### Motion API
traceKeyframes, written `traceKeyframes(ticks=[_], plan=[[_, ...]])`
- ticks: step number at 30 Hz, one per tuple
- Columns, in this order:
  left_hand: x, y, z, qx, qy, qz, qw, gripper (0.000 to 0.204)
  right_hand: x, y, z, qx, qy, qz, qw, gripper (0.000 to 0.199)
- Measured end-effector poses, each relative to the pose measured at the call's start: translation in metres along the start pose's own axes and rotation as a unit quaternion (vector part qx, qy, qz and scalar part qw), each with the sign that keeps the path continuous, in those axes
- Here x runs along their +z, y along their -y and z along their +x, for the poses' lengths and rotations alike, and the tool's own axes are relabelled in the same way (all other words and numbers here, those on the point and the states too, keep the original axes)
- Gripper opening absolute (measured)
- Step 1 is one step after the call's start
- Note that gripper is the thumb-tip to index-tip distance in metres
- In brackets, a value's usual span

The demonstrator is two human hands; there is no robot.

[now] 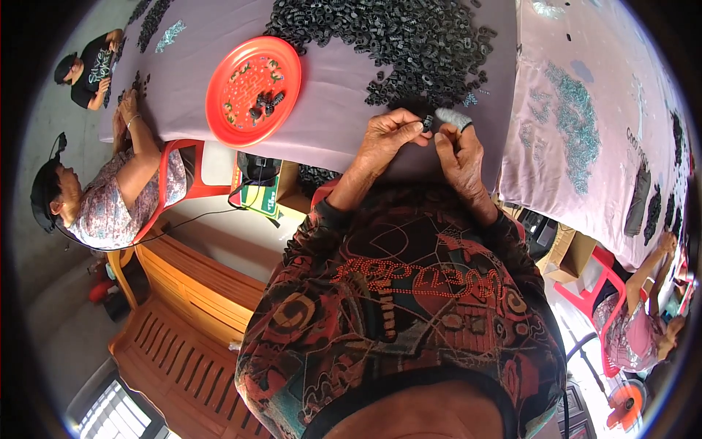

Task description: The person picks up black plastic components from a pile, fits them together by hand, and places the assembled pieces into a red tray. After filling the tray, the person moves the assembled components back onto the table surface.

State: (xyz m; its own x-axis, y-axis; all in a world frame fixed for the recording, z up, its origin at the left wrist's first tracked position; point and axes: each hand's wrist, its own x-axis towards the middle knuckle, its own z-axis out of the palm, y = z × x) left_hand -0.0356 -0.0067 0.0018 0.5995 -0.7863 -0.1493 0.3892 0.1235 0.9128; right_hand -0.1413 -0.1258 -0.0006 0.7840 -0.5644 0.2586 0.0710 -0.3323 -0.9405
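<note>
Over the near edge of the table, my left hand pinches a small black plastic piece between thumb and fingers. My right hand is close beside it, fingers curled and thumb raised; a greyish-white finger cover sits on one finger. Whether something tiny is in the right hand's grip is hidden. Just beyond both hands spreads a big heap of similar black plastic pieces. A few small bluish bits lie at the heap's near right edge.
To the left, a red round tray holds several black pieces. On the pink cloth at right lies a patch of small teal bits. Seated people work at left and right. Behind me stands a wooden bench; cardboard boxes are below the table.
</note>
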Motion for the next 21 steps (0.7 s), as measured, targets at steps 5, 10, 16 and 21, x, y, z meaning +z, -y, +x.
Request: traceKeyframes(ticks=[5,10,16,21], plan=[[-0.002,0.002,-0.003,0.010,-0.012,-0.033,0.999,0.010,-0.006,0.005,-0.002,-0.070,0.005,-0.112,0.991,0.005],[-0.007,0.005,-0.003,-0.004,-0.015,-0.035,0.999,0.011,-0.018,0.000,0.010,-0.119,-0.036,-0.249,0.961,0.005],[-0.010,0.008,-0.002,0.000,-0.009,-0.067,0.998,0.012,-0.048,-0.021,0.052,-0.110,-0.051,-0.398,0.909,0.008],[-0.010,0.008,-0.004,0.000,-0.015,-0.076,0.997,0.012,-0.047,-0.034,0.069,-0.102,-0.046,-0.446,0.888,0.011]])
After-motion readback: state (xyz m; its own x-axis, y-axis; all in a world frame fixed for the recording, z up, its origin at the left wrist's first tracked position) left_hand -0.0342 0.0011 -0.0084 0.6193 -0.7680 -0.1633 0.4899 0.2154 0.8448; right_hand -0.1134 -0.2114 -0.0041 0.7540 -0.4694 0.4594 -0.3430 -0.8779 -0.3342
